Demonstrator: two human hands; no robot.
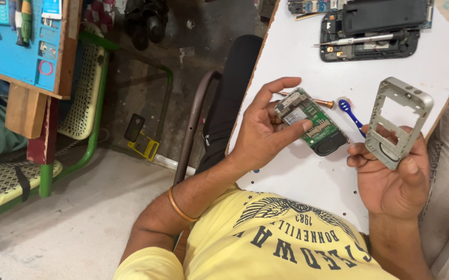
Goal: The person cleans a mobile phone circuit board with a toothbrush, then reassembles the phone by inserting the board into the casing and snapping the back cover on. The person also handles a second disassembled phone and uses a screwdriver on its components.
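left hand [263, 136] pinches board [312, 122] over desk [307, 171] centre | right hand [393, 176] grips frame [398, 122] at 3 o'clock | risk: loose pinch, board may drop

The person is wearing a yellow short-sleeved T-shirt [266, 243] with dark printed lettering and a winged emblem across the chest, showing at six o'clock. A thin orange band [179, 206] is circling one forearm at seven o'clock. Both hands are bare.
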